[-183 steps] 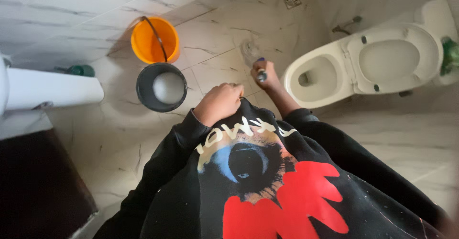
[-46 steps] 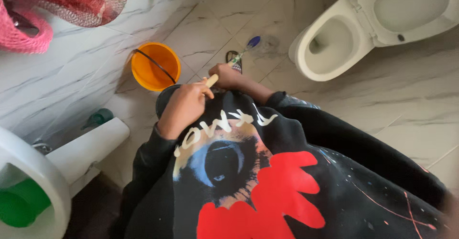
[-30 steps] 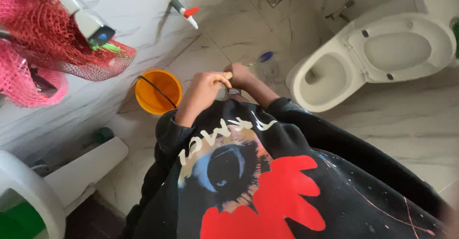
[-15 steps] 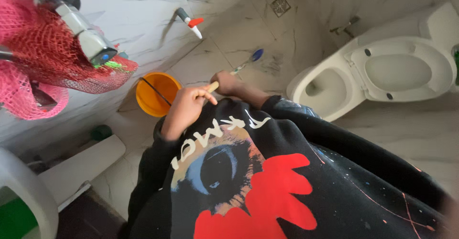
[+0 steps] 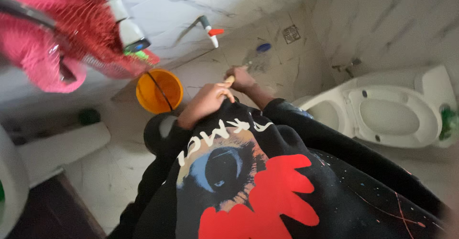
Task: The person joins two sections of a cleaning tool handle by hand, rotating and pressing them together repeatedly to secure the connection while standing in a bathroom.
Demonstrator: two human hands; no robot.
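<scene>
Since half a second ago the view has swung left and up: the toilet (image 5: 382, 119) now sits further right and the wall tap (image 5: 210, 30) is nearer centre. Both hands hold the same pose as before, raised in front of the chest.

Left hand (image 5: 205, 104): fingers curled shut around a pale wooden handle (image 5: 229, 80). Only its short end shows past the knuckles. Right hand (image 5: 240, 77): just beyond the left, touching the same handle; fingers look curled, but the blur hides whether they actually grip it. Handle is up off the floor, between the two hands, above the dark bucket (image 5: 160, 131).

Room: small bathroom, white marble-look tiles on floor (image 5: 110, 177) and walls. Floor looks wet and grey near the square drain (image 5: 291, 33) in the far corner. Blue round thing (image 5: 263, 47) lies on the floor just beside the wet patch, too blurred to identify. Orange bucket (image 5: 158, 90) stands by the wall, near the dark bucket, which is mostly hidden behind the left sleeve. Toilet has its lid down, seat ring open at the front; a green thing (image 5: 447, 123) sits at its far right end. Pink mesh bag (image 5: 62, 33) hangs at top left with a white bottle (image 5: 126, 23) in it. White basin edge (image 5: 12, 181) at lower left. Black sweatshirt (image 5: 267, 191) with an eye print fills the lower frame.
</scene>
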